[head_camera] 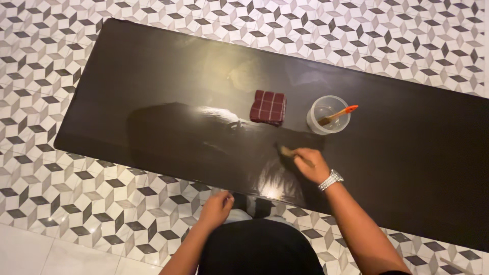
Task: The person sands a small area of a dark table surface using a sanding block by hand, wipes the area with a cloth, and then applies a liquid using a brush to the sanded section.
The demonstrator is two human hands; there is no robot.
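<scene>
A long, glossy black surface (153, 76) ran slantwise across the frame from the upper left to the lower right, over a floor (61, 203) of grey, white and black cube-patterned tiles. The person's right hand (311, 165), with a beaded silver bracelet (330, 180) at the wrist, lay just below the centre of the frame, its fingers closed around a small paintbrush (288, 153) whose wooden handle and bristle end stuck out to the left and touched the surface. The left hand (216, 208) sat lower, at the near edge of the surface in the bottom centre, fingers curled loosely against that edge; whether they gripped anything could not be told. Above the right hand, slightly right of centre, stood a clear round plastic container (329, 114) with a second brush (337, 114) leaning in it, its orange-tipped handle pointing up and right over the rim. Just left of the container lay a folded dark red checked cloth (268, 107), apart from both hands. A bright reflection shone on the surface between the two hands.
</scene>
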